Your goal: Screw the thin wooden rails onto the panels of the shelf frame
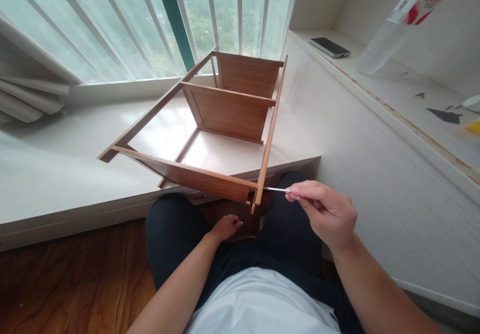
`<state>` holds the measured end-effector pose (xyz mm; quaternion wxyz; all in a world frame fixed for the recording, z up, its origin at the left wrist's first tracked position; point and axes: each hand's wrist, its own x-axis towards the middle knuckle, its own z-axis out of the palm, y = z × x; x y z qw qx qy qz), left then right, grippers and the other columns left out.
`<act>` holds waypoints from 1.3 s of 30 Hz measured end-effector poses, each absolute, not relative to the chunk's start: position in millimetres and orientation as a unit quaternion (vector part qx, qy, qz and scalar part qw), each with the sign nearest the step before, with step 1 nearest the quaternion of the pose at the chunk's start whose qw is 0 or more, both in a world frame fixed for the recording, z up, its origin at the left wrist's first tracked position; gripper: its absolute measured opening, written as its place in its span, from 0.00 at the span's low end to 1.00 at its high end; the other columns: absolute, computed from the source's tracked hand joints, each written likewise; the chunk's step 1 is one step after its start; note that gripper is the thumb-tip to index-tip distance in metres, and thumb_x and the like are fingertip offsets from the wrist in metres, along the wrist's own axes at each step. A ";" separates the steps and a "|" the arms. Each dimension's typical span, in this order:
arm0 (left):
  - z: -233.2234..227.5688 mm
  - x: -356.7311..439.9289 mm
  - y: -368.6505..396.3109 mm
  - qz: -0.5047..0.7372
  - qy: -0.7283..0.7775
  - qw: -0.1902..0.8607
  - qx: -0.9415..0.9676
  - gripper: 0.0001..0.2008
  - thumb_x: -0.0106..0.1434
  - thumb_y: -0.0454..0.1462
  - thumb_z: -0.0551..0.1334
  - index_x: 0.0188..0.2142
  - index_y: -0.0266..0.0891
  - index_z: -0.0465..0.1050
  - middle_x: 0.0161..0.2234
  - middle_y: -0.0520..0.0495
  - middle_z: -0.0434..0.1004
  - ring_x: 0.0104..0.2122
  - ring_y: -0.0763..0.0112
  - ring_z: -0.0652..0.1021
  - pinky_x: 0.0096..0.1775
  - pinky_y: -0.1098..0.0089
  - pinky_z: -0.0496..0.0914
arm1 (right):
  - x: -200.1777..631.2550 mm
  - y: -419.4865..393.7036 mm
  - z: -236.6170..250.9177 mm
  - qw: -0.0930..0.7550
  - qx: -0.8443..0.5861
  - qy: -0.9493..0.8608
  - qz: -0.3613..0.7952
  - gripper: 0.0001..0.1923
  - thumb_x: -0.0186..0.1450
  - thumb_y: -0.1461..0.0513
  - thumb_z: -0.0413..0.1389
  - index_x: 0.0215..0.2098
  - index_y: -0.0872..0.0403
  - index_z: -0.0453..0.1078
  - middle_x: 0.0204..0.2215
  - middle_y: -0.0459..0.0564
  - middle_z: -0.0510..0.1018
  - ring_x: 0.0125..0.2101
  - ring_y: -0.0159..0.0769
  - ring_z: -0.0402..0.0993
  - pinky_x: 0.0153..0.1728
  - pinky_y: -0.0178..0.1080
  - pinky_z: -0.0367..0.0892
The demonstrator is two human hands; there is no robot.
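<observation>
A small brown wooden shelf rack (225,109) lies on its side on the pale window ledge (56,159), its near end jutting over the ledge's edge above my lap. My right hand (326,211) pinches a thin metal tool (277,189) whose tip touches the rack's right side rail near its lower end. My left hand (226,226) rests between my knees under the rack's near panel, fingers curled; whether it holds anything is hidden.
A barred window (150,19) runs behind the ledge, with a folded curtain (30,99) at left. On the raised shelf at right lie a phone (330,47), a clear plastic bottle (397,24) and small scraps. Wooden floor (75,284) lies below left.
</observation>
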<state>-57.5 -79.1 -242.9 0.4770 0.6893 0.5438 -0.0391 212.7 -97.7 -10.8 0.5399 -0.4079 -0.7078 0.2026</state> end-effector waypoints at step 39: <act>-250.4 -57.9 -79.4 -0.034 0.549 0.479 0.684 0.16 0.67 0.45 0.57 0.34 0.39 0.80 0.35 0.43 0.82 0.36 0.61 0.79 0.36 0.67 0.66 | 210.1 -90.7 0.2 0.456 -0.501 -0.605 0.419 0.12 0.70 0.56 0.59 0.30 0.52 0.76 0.26 0.48 0.79 0.27 0.35 0.75 0.29 0.36 0.71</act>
